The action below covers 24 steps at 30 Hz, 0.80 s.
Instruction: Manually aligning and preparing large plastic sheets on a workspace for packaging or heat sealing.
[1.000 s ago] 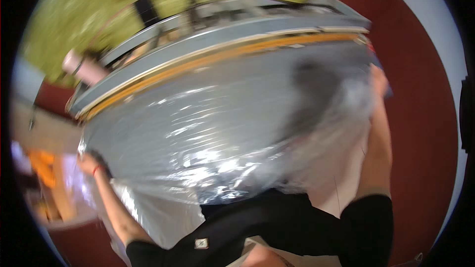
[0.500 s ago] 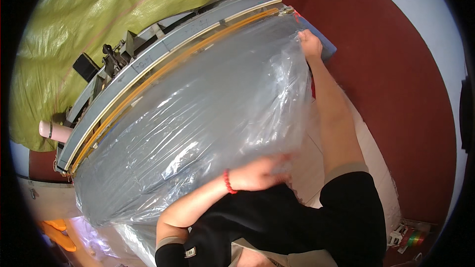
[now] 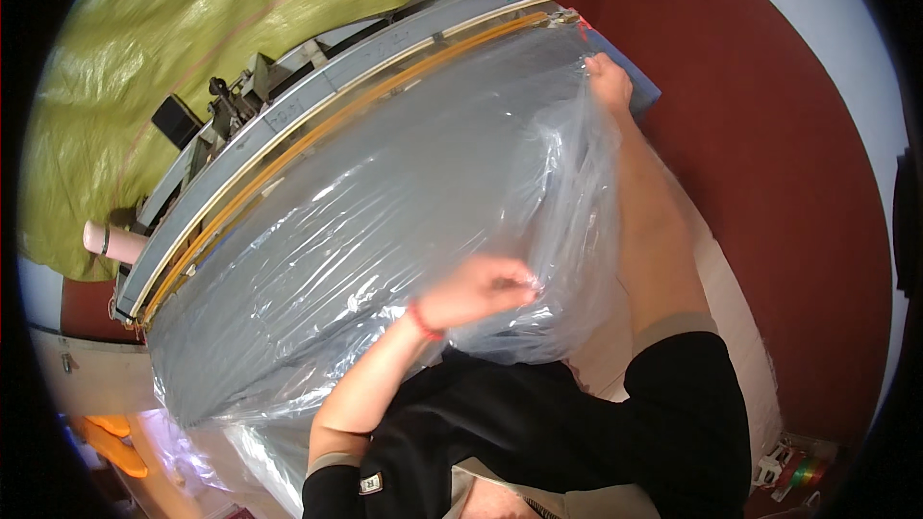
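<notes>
A large clear plastic sheet (image 3: pixel 385 202) spreads over a grey flat surface before me, wrinkled and shiny, with loose bunched folds on its right side. At the far right corner, my right hand (image 3: pixel 609 83) is closed on the sheet's edge. My left hand (image 3: pixel 484 288), with a red beaded bracelet (image 3: pixel 423 321) at the wrist, is over the near right part of the sheet. Its thumb and fingertips pinch a fold of the plastic, slightly blurred by motion. The sheet's near edge hangs against my black shirt (image 3: pixel 500 404).
A grey metal frame (image 3: pixel 346 72) with an orange strip (image 3: pixel 385 86) borders the far side. Beyond it lie a pink bottle (image 3: pixel 115 242), a black box (image 3: pixel 177 122) and a yellow-green tarp (image 3: pixel 192 29). A blue item (image 3: pixel 635 77) sits by my right hand. Orange slippers (image 3: pixel 117 447) are at lower left.
My left hand has moved up and left, its spread fingers coming together on the plastic. The sheet's right side has billowed and folded over. My right hand keeps its hold at the corner.
</notes>
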{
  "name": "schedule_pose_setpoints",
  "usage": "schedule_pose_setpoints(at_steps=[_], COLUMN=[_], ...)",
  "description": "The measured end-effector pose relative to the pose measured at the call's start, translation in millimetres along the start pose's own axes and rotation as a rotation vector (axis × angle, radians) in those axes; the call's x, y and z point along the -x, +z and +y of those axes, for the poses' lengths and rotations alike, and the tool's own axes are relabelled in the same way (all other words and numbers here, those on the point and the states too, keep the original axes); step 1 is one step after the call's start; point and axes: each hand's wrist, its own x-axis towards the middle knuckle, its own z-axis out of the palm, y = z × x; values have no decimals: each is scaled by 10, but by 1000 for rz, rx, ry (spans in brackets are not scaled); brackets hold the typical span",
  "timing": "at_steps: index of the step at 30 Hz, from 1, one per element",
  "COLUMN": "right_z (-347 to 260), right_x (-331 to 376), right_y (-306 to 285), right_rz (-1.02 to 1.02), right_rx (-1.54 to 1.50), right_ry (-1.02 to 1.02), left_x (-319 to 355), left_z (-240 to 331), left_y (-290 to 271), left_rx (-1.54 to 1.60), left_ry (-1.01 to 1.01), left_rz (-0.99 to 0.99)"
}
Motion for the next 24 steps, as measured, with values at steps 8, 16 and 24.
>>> schedule_pose_setpoints(at_steps=[8, 16, 24], right_z=[-3, 91, 186], right_x=[18, -55, -88], right_y=[-1, 63, 78], right_rz=[-31, -44, -30], right_rx=[73, 117, 168], right_ry=[-25, -91, -93], left_x=[1721, 4046, 3779], left_z=[623, 25, 268], left_y=[-238, -63, -319], left_rx=[633, 550, -38], left_ry=[490, 1356, 224], left_rz=[291, 1032, 2044])
